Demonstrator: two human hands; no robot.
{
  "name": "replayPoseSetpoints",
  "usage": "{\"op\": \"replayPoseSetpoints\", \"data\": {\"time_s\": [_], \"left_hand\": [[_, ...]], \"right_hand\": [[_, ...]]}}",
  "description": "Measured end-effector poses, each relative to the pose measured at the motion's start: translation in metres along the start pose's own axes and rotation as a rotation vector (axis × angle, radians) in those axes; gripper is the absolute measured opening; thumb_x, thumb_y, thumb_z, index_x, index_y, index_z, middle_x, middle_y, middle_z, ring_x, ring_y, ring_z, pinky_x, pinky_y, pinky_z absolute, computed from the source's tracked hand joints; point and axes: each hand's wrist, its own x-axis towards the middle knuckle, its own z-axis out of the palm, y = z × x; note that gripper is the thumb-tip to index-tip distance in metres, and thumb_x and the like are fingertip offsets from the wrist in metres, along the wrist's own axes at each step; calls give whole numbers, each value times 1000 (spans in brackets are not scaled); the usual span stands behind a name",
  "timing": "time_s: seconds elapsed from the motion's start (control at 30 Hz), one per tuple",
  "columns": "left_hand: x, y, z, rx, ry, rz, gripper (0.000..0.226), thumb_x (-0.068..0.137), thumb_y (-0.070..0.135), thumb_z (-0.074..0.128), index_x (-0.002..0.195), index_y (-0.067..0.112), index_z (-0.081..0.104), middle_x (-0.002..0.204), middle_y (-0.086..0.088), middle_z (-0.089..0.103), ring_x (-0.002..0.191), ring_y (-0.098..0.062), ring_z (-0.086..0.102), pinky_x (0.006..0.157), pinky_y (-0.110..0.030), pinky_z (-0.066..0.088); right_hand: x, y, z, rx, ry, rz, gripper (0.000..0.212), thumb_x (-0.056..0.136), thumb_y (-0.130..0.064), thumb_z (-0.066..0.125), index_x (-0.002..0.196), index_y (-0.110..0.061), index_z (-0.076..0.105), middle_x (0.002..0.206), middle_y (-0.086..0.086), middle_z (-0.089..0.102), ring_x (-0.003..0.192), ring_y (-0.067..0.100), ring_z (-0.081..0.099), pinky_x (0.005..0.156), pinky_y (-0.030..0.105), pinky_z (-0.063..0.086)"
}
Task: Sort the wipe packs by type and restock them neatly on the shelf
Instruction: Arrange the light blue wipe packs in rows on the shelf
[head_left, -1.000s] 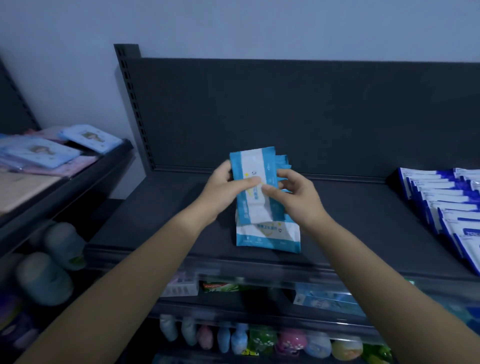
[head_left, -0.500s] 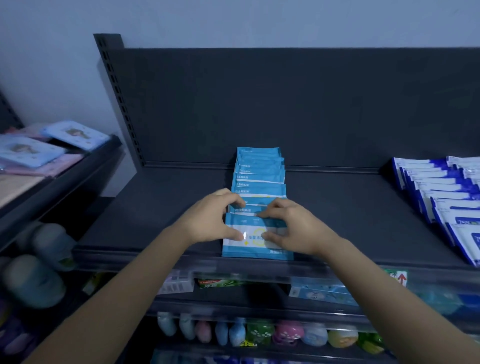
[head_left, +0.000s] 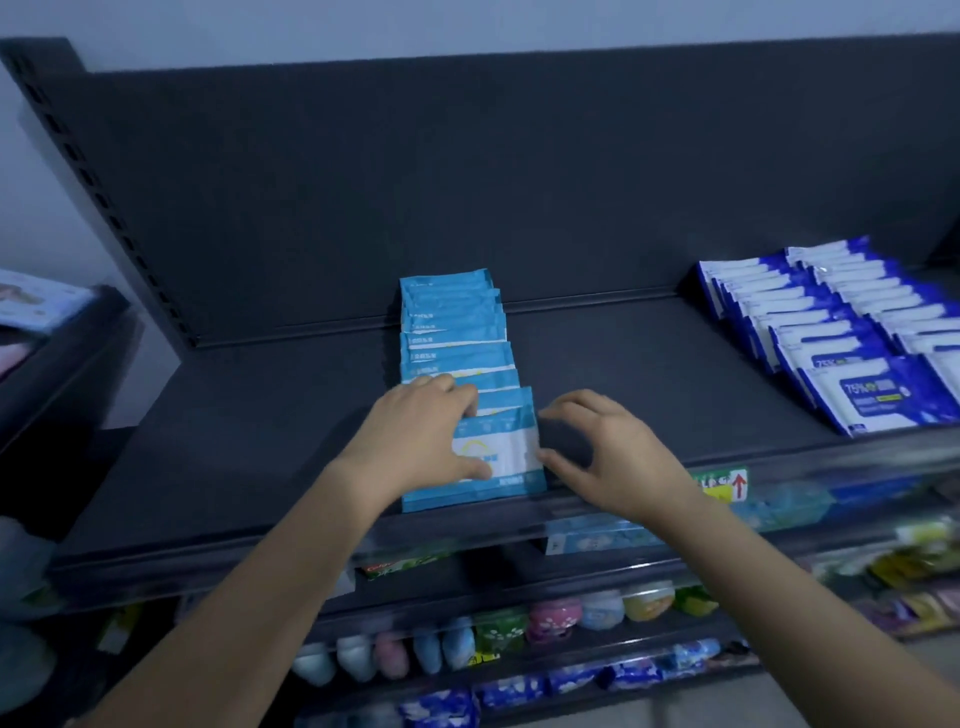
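A row of several light blue wipe packs (head_left: 452, 322) runs from the back panel to the front edge in the middle of the dark shelf (head_left: 649, 374). Its front pack (head_left: 506, 457) leans face-up at the shelf lip. My left hand (head_left: 415, 436) lies over the row's near end, fingers across the top edges and thumb on the front pack's face, pinching it. Just right of that pack is my right hand (head_left: 613, 457), fingers curled, fingertips and thumb at its right edge, nothing held. Two rows of dark blue and white wipe packs (head_left: 831, 332) fill the shelf's right end.
Bare shelf lies left of the light blue row and between the two kinds of pack. Lower shelves hold small colourful packets (head_left: 550, 618) behind a clear lip. A neighbouring shelf at the far left carries flat pale packs (head_left: 41, 306).
A second ago both hands held the light blue stack upright; it now lies fanned out in a row. My right hand has since slid off the front pack to its right edge.
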Motion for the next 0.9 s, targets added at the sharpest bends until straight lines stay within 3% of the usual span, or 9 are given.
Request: {"op": "replayPoseSetpoints", "data": {"time_s": [0.2, 0.27, 0.37, 0.43, 0.5, 0.57, 0.63, 0.77, 0.9], "left_hand": [[7, 5, -12, -368, -167, 30, 27, 78, 42, 75, 76, 29, 52, 73, 13, 38, 67, -6, 37, 61, -25, 32], [2, 9, -18, -637, 0, 24, 24, 80, 31, 76, 74, 26, 54, 77, 9, 50, 68, -11, 45, 63, -29, 38], [-11, 21, -30, -1173, 268, -85, 20, 82, 8, 73, 96, 18, 61, 92, 4, 68, 84, -11, 65, 69, -26, 51], [-20, 24, -30, -1267, 318, -140, 23, 79, 0, 73, 93, 14, 62, 88, 5, 71, 83, -11, 67, 67, -24, 52], [-29, 18, -26, -1200, 346, -190, 27, 74, 1, 78, 91, 15, 63, 89, 4, 72, 85, -12, 69, 70, -26, 54], [-36, 7, -19, -1075, 371, -256, 37, 69, 6, 83, 96, 17, 61, 94, 0, 70, 82, -14, 67, 74, -27, 54], [-39, 0, -12, -944, 354, -297, 40, 72, 12, 83, 102, 19, 58, 91, -2, 66, 74, -15, 61, 72, -28, 52], [-40, -5, 5, -681, 357, -305, 27, 81, 23, 76, 104, 23, 61, 96, 9, 59, 71, 0, 51, 69, -19, 44], [-43, -8, 21, -355, 243, -233, 35, 88, 32, 67, 121, 22, 61, 117, 9, 54, 104, -4, 50, 94, -27, 42]], "right_hand": [[-9, -10, 9, 176, 59, 105, 44, 84, -39, 70, 121, -17, 60, 112, -6, 61, 104, 12, 57, 85, 21, 42], [-6, -15, 6, 362, 129, 184, 43, 80, -39, 74, 117, -20, 61, 106, -11, 62, 94, 6, 58, 80, 17, 42], [5, -31, -4, 916, 85, 313, 32, 78, -25, 77, 106, -17, 64, 102, -5, 71, 90, 10, 67, 80, 26, 51], [13, -38, -8, 1145, 35, 295, 16, 82, -17, 72, 95, -11, 67, 94, 1, 72, 85, 13, 67, 76, 29, 53], [20, -38, -12, 1051, 5, 196, 2, 85, -16, 70, 86, -14, 69, 86, -4, 71, 78, 8, 65, 70, 23, 51], [29, -31, -12, 721, -86, 76, 6, 85, -23, 72, 88, -18, 70, 87, -10, 69, 79, 3, 62, 72, 20, 48], [41, -25, -7, 369, -198, 24, 26, 84, -31, 72, 107, -18, 69, 108, -7, 68, 101, 7, 60, 88, 24, 46], [57, -29, 4, 223, -313, -16, 43, 90, -35, 64, 128, -14, 58, 123, 1, 55, 115, 17, 51, 97, 27, 40], [54, -29, 12, 19, -351, -81, 53, 89, -44, 63, 134, -18, 54, 132, 0, 46, 127, 18, 38, 107, 32, 32]]}}
